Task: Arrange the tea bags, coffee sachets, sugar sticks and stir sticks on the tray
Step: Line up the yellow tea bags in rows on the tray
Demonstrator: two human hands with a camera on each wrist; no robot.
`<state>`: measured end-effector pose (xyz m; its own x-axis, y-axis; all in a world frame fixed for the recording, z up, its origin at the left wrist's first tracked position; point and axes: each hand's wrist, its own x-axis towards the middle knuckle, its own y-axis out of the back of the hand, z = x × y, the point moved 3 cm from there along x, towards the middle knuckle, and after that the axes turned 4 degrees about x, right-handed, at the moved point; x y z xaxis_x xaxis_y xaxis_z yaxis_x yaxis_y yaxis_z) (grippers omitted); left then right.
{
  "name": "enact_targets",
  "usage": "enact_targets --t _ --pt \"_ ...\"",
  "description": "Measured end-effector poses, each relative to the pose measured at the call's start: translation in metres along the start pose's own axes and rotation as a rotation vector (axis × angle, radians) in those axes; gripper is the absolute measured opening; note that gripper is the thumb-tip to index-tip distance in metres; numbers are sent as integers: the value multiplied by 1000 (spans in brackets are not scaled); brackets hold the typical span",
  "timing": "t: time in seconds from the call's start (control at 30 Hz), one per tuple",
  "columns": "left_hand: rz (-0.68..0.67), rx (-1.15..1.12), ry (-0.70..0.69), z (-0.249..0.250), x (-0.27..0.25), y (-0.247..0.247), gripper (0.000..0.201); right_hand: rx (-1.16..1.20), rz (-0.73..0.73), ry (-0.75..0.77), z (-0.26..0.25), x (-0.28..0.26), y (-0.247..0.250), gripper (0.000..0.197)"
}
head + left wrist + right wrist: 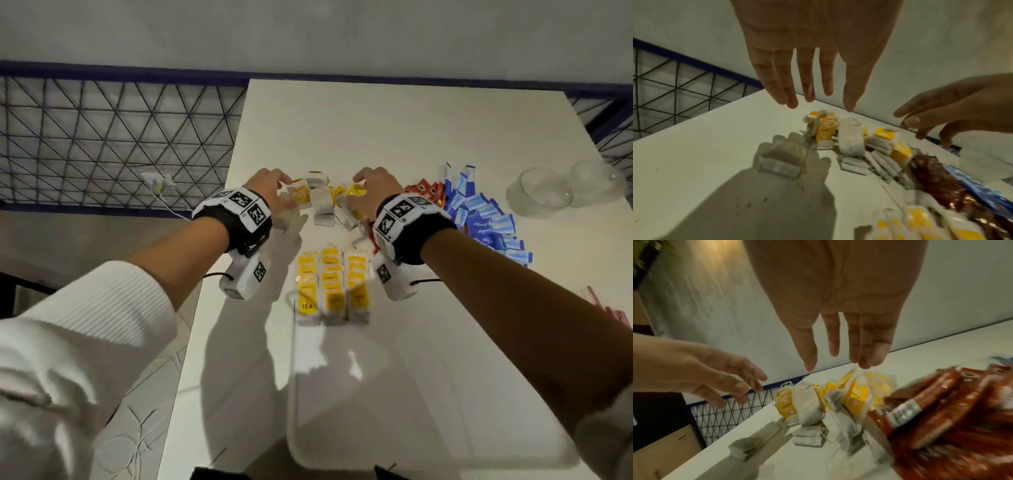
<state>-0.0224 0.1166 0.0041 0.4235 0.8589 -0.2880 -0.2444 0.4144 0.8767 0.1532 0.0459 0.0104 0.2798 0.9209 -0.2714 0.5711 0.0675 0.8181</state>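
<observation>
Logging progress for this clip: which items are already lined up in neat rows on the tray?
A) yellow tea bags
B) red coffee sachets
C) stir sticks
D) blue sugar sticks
A: the yellow tea bags lie in three neat rows at the far end of the tray; the other items lie off it.

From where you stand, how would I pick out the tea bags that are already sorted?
Start at the white table and find the clear tray at its near edge. At the tray's far end lie the sorted tea bags, in three neat rows with yellow tags up. The loose tea bags beyond, between the hands, are a jumbled heap.
</observation>
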Motion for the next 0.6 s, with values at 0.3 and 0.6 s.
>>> enact_targets --t 0.3,0.6 --pt "-65 37 47 0 54 -23 64 -321 -38 175 -28 31 -15 47" --pt "-89 -76 116 -16 45 -17 33 -114 -12 189 -25 23 -16 38"
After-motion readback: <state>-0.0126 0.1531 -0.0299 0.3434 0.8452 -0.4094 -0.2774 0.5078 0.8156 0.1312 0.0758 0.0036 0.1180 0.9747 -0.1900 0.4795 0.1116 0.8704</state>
